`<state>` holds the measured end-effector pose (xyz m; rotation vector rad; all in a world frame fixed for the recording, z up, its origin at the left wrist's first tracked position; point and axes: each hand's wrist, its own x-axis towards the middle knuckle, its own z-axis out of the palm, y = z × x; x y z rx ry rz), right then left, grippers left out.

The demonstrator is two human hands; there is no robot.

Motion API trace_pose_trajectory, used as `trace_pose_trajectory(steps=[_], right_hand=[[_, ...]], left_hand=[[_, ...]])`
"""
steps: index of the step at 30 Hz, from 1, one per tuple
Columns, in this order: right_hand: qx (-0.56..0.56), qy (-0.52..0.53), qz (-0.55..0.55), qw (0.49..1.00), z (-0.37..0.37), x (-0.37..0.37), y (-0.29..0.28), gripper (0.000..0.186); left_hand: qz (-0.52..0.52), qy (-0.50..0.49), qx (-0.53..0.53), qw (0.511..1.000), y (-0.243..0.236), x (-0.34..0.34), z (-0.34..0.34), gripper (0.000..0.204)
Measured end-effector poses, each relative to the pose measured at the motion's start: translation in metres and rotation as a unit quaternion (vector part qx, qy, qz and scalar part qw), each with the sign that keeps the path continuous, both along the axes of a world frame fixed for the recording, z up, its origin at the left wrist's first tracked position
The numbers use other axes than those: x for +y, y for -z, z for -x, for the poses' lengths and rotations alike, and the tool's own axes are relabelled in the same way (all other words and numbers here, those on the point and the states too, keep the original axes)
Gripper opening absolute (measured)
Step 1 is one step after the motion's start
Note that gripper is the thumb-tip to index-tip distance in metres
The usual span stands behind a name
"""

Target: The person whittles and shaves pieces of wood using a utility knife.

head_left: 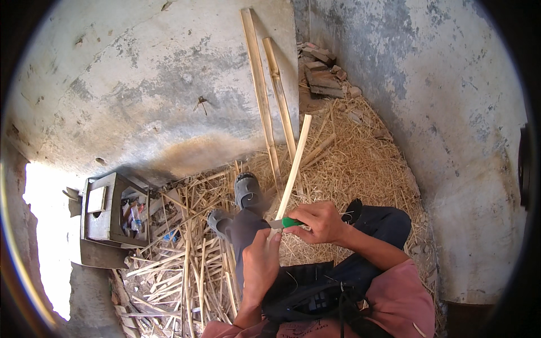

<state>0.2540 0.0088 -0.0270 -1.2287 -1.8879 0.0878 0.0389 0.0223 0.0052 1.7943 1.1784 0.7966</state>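
Note:
My right hand (323,223) is wrapped round the green handle of a knife (291,222). The short blade points left and lies against the near end of a pale, split bamboo strip (295,163). Close beside the blade, my left hand (261,260) pinches that near end between thumb and fingers. From my hands the strip slants up and away, its far end rising in front of the shavings. Both hands are over my lap, almost touching each other. Fingers hide part of the strip's near end.
Two longer split bamboo lengths (257,84) lean on the far wall. Cut strips (169,276) lie heaped at the left, beside a wooden box (101,211) with odds and ends inside. Shavings (366,155) cover the floor ahead and right; broken bricks (325,84) fill the far corner.

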Motion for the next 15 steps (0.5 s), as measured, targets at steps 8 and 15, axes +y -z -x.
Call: trace_pose_trajectory(steps=[8, 15], right_hand=[[0.005, 0.015, -0.020, 1.000, 0.0040, 0.0014, -0.0003, 0.031], [-0.005, 0.031, -0.038, 0.999, 0.0032, 0.0037, -0.0044, 0.030]], left_hand=[[-0.009, -0.001, 0.036, 0.999, -0.0013, 0.0016, -0.0017, 0.014], [0.006, 0.012, 0.013, 1.000, -0.0018, 0.0020, 0.0023, 0.017]])
